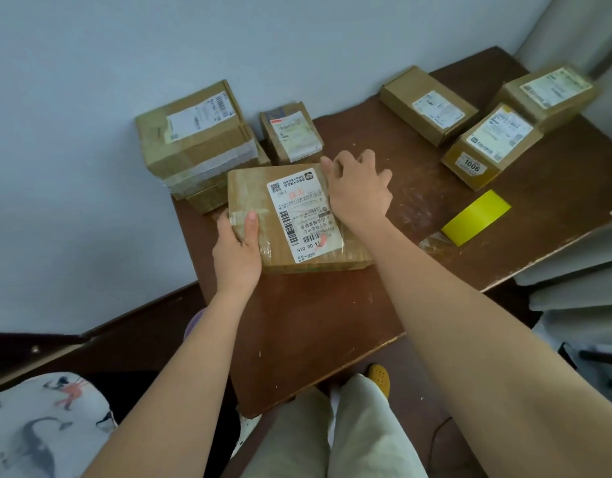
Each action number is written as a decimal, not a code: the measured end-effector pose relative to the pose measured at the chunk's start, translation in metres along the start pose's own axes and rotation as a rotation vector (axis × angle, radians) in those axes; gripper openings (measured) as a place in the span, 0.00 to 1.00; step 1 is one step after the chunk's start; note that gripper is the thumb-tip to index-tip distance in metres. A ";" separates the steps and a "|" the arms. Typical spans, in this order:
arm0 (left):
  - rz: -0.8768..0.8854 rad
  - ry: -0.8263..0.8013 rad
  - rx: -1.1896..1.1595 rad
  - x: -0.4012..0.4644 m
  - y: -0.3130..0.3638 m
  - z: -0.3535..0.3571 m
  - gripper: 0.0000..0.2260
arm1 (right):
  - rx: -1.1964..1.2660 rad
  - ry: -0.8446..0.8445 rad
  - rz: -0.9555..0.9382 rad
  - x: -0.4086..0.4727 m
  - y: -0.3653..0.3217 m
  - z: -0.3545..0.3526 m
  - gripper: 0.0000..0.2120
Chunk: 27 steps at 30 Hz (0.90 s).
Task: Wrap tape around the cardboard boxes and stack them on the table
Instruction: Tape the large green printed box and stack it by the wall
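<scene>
Head: table (314, 315) (brown, scuffed).

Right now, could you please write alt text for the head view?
Two bare hands hold a flat cardboard box on a brown table: left hand grips its near-left corner, right hand rests on its far-right corner. Other boxes and a yellow tape roll sit around it.

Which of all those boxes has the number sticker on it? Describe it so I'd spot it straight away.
Start at the brown table and look to its far right corner, where three cardboard boxes sit close together. The box with the number sticker is the nearest of the three, just beyond the flat yellow piece. It alone has a yellow end carrying a white sticker printed 1006.
</scene>
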<state>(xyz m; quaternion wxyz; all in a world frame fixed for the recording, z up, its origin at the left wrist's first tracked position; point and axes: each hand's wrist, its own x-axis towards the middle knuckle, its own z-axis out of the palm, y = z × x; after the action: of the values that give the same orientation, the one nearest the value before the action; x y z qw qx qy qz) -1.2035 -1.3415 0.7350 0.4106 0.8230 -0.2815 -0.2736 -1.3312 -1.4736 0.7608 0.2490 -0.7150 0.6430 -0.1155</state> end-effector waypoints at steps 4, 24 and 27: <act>0.004 -0.035 -0.023 0.002 -0.002 -0.007 0.23 | 0.161 -0.005 0.081 0.003 0.005 -0.006 0.19; -0.428 -0.204 -0.359 0.038 -0.021 -0.006 0.23 | 0.418 -0.142 0.161 -0.021 0.066 -0.009 0.28; -0.404 -0.227 -0.419 0.043 -0.013 -0.011 0.20 | 0.516 -0.126 0.247 -0.025 0.070 -0.006 0.29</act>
<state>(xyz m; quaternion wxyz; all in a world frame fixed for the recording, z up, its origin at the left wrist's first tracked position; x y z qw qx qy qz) -1.1634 -1.3586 0.7203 0.4746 0.7239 -0.0937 -0.4919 -1.3984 -1.4540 0.7343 0.4744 -0.5499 0.6578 -0.1995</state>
